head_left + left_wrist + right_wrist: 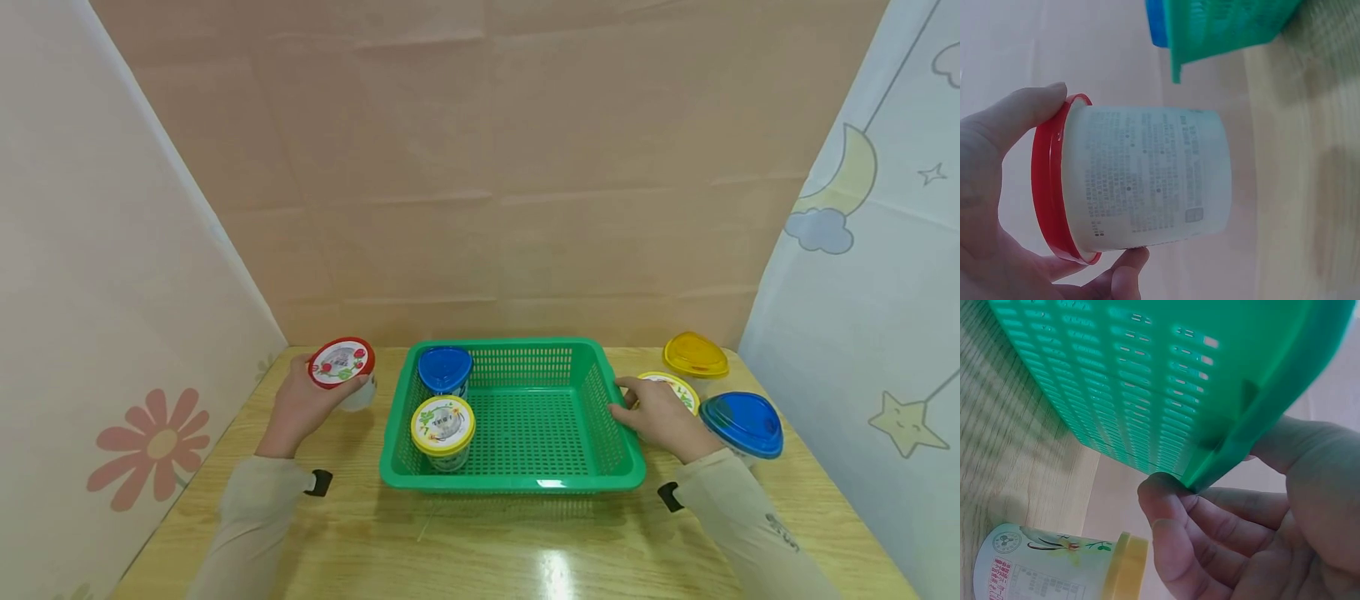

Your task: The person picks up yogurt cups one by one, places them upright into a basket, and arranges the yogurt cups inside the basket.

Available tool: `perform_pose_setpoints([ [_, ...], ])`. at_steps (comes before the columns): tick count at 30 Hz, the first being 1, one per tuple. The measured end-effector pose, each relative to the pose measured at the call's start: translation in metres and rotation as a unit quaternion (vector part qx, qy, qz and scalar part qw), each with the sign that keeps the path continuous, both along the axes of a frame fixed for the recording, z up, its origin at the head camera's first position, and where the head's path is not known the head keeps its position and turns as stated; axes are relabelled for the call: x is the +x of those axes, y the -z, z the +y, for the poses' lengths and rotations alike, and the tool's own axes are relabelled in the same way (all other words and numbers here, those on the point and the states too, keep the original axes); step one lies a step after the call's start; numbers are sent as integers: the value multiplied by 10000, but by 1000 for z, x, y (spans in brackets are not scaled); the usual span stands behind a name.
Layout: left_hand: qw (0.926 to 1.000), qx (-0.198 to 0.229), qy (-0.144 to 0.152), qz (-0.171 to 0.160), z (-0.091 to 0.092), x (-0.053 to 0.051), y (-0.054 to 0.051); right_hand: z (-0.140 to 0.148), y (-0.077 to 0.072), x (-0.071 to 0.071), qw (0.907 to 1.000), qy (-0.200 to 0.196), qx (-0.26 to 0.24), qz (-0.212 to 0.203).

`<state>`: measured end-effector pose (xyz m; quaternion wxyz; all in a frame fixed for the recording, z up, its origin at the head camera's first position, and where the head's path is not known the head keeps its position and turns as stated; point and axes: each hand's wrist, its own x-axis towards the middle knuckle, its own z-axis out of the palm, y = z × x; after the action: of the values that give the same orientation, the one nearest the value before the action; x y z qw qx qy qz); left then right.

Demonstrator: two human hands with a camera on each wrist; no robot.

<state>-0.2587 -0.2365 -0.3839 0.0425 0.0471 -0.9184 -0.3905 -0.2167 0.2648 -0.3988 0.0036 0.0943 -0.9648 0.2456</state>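
Starting far left: got a pale wall sheet [97, 208] with a big pink flower [161, 446] printed on it, then a creased tan backdrop [487, 208] right across the rear. Underneath, a light wood-grain tabletop [450, 550], kinda shiny, with a white glare spot [557, 575] toward the near side. Over on the left, left hand [296, 407] with thumb and fingers spread about lid-wide and curled round the rim of a red-lidded tub [343, 362]. Held left of the green mesh basket [510, 482], up off the wood going by the left wrist view. Inside the basket, blue-lidded tub [446, 368] at back left, yellow-lidded tub [442, 423] in front of it. Next, right hand [663, 417], pinching the basket's right rim, thumb-to-finger gap pretty narrow. Just beside it, a second yellow-lidded tub [678, 387], upright on the tabletop. Farther right, a yellow rounded-triangle lid [696, 354] behind a blue rounded-triangle lid [742, 423]. Far right, another pale sheet [840, 333], printed with moon [857, 167], cloud [821, 232] and star [907, 423].
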Motion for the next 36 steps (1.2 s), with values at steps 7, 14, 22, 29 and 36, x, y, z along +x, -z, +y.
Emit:
perform_pose_setpoints([
  [7,9989,171,118,420,15,5,-11,1,1,-2,10000,15,14,1],
  [14,9969,289,283,680,31,8,-23,1,4,-3,10000,-2,0,27],
  [22,9955,472,491,653,49,7,-32,1,3,-3,10000,-33,-15,49],
  [29,9937,585,700,645,66,7,-41,1,3,-2,9999,-50,-13,98],
  [36,9916,713,841,672,80,8,-46,0,2,0,9999,-43,2,98],
])
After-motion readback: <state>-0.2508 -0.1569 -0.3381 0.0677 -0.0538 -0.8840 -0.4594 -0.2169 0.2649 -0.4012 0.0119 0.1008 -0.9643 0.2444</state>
